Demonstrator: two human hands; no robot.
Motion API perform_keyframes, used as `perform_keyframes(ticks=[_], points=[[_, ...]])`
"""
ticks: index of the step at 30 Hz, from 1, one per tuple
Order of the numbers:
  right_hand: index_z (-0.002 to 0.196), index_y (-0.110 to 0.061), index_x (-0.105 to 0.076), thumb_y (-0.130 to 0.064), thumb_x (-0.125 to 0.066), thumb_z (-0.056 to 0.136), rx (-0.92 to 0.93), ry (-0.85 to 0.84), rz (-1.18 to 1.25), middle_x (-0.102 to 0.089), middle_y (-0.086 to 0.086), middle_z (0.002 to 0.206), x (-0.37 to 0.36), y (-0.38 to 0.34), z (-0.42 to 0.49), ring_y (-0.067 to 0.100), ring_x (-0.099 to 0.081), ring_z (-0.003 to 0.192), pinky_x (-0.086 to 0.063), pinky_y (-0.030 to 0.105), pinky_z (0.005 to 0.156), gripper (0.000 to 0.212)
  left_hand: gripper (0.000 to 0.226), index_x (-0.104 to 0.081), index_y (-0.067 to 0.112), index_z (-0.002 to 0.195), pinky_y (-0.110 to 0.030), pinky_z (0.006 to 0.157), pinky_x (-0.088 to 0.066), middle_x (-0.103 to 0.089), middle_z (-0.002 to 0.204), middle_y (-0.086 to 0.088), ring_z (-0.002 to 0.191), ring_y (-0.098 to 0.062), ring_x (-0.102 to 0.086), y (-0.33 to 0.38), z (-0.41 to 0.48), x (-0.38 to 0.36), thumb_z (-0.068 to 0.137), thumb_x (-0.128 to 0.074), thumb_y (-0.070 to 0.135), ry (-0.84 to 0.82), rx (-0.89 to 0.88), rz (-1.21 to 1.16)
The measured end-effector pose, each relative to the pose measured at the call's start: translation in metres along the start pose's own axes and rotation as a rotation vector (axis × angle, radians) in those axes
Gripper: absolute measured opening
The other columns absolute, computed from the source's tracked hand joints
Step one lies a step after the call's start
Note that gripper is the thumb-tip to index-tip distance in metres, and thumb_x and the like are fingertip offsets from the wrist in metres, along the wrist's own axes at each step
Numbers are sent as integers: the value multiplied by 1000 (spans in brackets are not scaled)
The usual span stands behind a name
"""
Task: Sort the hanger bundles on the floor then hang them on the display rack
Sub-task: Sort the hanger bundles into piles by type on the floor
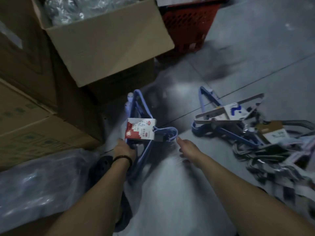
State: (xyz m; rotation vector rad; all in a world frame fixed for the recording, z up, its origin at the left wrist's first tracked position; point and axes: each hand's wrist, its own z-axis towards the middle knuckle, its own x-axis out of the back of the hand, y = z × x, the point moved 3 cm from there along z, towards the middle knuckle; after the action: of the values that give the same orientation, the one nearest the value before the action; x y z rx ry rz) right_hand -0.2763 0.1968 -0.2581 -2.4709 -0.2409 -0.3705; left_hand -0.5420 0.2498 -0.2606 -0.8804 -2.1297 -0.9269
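Head view: one blue hanger bundle [136,106] with a red-and-white label card [139,128] stood at 6 o'clock, low over the floor [255,57]. The left hand [123,149] grasped its lower part, fingers curled round it. The right hand [188,148] held nothing, its forefinger stretched out just beside the bundle's hooks. At 3 o'clock lay one tangled pile of bundles [255,142]; their number could not be told. One open cardboard box [105,45] crowded in at 11 o'clock, two stacked boxes [25,116] at 9, one red basket [187,23] at 1, and one plastic-wrapped pack [34,184] at 8.
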Motion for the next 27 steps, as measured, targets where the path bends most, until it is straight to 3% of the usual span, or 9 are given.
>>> perform_keyframes(ticks=[2, 5, 8, 10, 13, 18, 21, 24, 27], points=[[135, -13, -57, -62, -37, 105, 15, -6, -195, -64, 15, 126, 24, 10, -24, 34, -64, 110, -55, 43, 85, 61, 60, -42, 0, 135, -51, 108, -43, -48, 141, -31, 132, -50, -47, 7, -23, 3, 85, -69, 17, 139, -61, 85], [129, -7, -64, -57, -48, 103, 31, -55, -495, -71, 13, 118, 67, 19, -68, 33, -68, 102, -57, 41, 82, 59, 77, -37, 9, 145, -54, 113, -39, -34, 150, -27, 139, -47, -32, 32, -70, 10, 81, -71, 36, 267, -269, 445], [133, -12, -66, -55, -51, 102, 87, -8, -745, -67, 11, 131, 113, 15, -127, 31, -65, 115, -52, 39, 95, 55, 51, -49, 19, 138, -49, 107, -44, -49, 142, -20, 128, -39, -48, 79, -130, 18, 94, -55, 45, 231, -569, 702], [131, -15, -69, -56, -51, 102, 123, 31, -844, -67, 8, 134, 144, 14, -170, 28, -63, 119, -49, 38, 100, 53, 35, -58, 20, 134, -44, 103, -49, -62, 136, -13, 122, -34, -60, 110, -176, 27, 104, -48, 36, 43, -702, 701], [106, -21, -70, -52, -54, 103, 137, 83, -805, -73, 7, 108, 190, 25, -234, 24, -70, 93, -54, 32, 81, 35, 32, -64, 17, 130, -36, 101, -52, -66, 131, -8, 120, -29, -63, 139, -254, 42, 104, -53, 31, -233, -837, 746], [102, -23, -63, -43, -58, 103, 146, 204, -723, -67, 2, 91, 246, 63, -318, 15, -63, 70, -45, 25, 56, 21, 33, -68, 27, 127, -31, 98, -48, -67, 131, -1, 122, -25, -63, 162, -361, 71, 103, -55, 45, -201, -1039, 950], [106, -15, -69, -49, -61, 100, 70, 241, -724, -68, 4, 91, 271, 91, -339, 18, -63, 70, -54, 29, 59, 35, 31, -70, 26, 124, -30, 98, -49, -68, 128, 2, 119, -24, -64, 175, -387, 73, 103, -55, 44, -185, -1102, 968], [107, -16, -71, -46, -65, 99, 14, 246, -617, -72, 9, 98, 295, 109, -345, 25, -69, 79, -61, 39, 74, 32, 31, -70, 28, 127, -32, 100, -51, -69, 128, 2, 118, -22, -65, 181, -392, 60, 104, -54, 43, -201, -1122, 983], [123, -19, -64, -40, -61, 103, -30, 277, -487, -74, 11, 100, 320, 117, -327, 25, -70, 80, -59, 34, 66, 29, 32, -69, 27, 129, -32, 104, -49, -67, 133, 0, 123, -22, -61, 196, -378, 32, 104, -55, 43, -254, -1127, 1014]])
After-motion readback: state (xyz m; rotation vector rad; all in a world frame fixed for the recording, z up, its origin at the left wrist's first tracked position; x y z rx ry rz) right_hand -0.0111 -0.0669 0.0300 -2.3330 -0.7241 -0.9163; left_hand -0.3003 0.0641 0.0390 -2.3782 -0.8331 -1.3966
